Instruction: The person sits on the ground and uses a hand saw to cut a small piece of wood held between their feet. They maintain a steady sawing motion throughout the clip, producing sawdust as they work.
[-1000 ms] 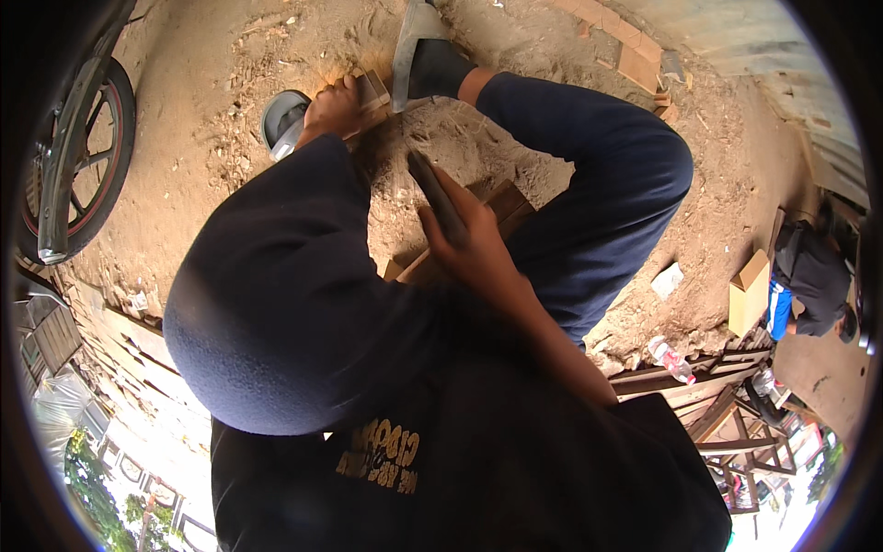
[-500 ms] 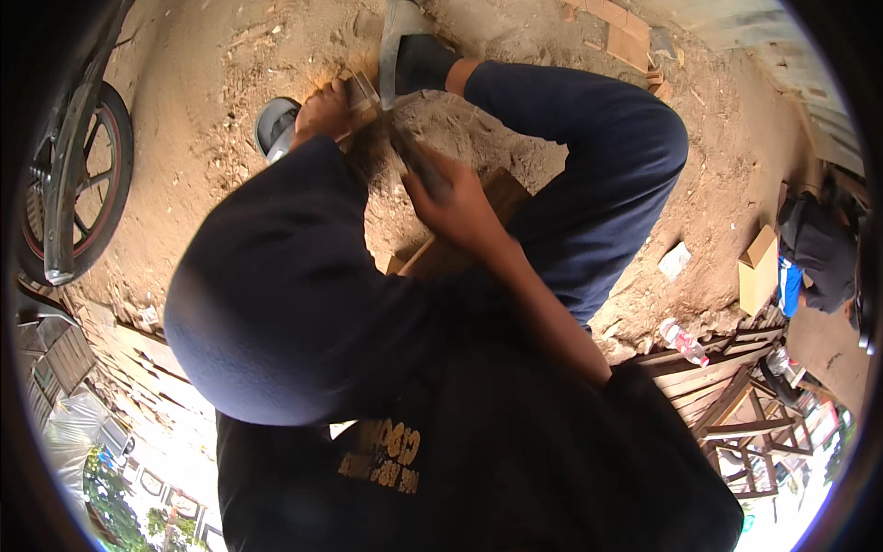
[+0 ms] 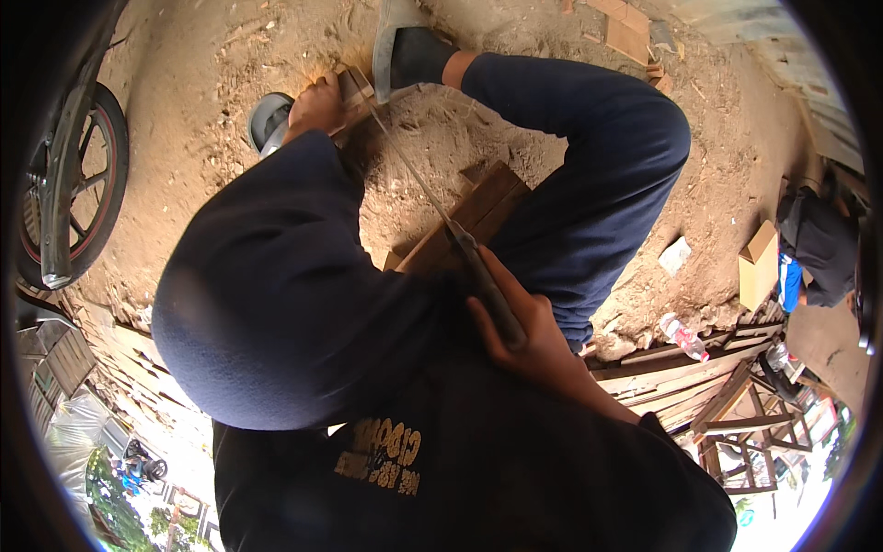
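My right hand (image 3: pixel 538 345) is wrapped round the dark handle of a handsaw (image 3: pixel 414 177), drawn back near my body. Seen almost edge-on, its thin blade slants up and left, and its far end meets a short wood block (image 3: pixel 357 90) held low by the ground. My left hand (image 3: pixel 317 109) is closed over the left side of that block, beside the blade tip; some of its fingers are hidden. My sandalled feet are either side of the block. Nearer to me, a thicker wooden piece (image 3: pixel 474 216) lies beside my bent right leg.
A motorbike wheel (image 3: pixel 97 184) stands at the left. On the dirt to the right are a plastic bottle (image 3: pixel 682 338), a cardboard box (image 3: pixel 759 267) and wood offcuts (image 3: pixel 627 41). Another person (image 3: pixel 819 244) is at the far right. Planks (image 3: pixel 681 377) and a wooden frame (image 3: pixel 750 428) lie at lower right.
My right hand has pulled the saw handle back toward my body, down and right, so more of the blade shows. The left hand stays on the wood block.
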{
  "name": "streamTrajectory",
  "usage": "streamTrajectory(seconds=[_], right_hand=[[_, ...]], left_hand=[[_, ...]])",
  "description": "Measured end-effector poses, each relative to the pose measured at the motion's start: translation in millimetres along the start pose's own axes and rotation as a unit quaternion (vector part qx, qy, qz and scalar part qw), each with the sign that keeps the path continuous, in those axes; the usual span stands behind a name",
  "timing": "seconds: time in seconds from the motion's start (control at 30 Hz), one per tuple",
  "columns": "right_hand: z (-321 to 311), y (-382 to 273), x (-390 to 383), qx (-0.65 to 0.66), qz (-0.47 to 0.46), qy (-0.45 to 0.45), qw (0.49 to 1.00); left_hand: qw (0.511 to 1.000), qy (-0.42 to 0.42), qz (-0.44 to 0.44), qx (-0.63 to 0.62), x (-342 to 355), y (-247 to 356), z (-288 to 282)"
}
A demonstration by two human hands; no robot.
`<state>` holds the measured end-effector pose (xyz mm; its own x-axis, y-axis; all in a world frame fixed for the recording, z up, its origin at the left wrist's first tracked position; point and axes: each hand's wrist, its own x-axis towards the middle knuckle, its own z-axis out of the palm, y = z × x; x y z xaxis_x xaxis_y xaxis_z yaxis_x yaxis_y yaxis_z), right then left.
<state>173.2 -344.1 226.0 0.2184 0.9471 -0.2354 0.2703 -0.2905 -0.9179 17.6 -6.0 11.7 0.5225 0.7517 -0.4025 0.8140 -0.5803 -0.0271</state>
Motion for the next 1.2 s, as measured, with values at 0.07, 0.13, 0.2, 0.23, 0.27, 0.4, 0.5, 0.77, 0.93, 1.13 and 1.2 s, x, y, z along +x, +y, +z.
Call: streamTrajectory(seconds=[0.07,0.13,0.2,0.23,0.27,0.4,0.5,0.77,0.93,1.13,1.2], right_hand=[[-2,-7,0,0.016,0.045,-0.018,0.999],[1,-13,34,0.036,0.103,-0.052,0.993],[6,-9,44,0.039,0.092,-0.061,0.993],[9,-1,38,0.025,0.049,-0.044,0.998],[8,0,34,0.0,0.009,-0.028,1.0],[-15,-26,-6,0.027,0.084,-0.017,0.996],[-13,-16,36,0.031,0.117,-0.057,0.991],[-10,-19,-9,0.034,0.073,0.01,0.997],[6,3,46,0.024,0.052,-0.038,0.998],[-15,-16,5,0.011,0.009,-0.01,1.0],[-11,-17,18,0.01,0.022,-0.02,1.0]], left_hand=[[1.0,-0.008,-0.001,0.007,-5,2,0],[1.0,-0.007,-0.009,0.006,5,2,9],[0.999,0.036,0.011,0.015,6,-5,24],[0.999,0.042,0.016,0.024,5,-11,29],[0.998,0.049,0.023,0.023,8,-9,32],[0.993,0.101,0.029,0.06,-2,-2,24],[0.993,0.106,0.021,0.044,6,5,23],[0.992,0.103,0.018,0.071,-2,-6,27],[0.994,0.086,0.033,0.053,1,3,28],[0.996,0.06,0.01,0.062,0,-10,24],[0.997,0.058,0.013,0.05,6,1,25]])
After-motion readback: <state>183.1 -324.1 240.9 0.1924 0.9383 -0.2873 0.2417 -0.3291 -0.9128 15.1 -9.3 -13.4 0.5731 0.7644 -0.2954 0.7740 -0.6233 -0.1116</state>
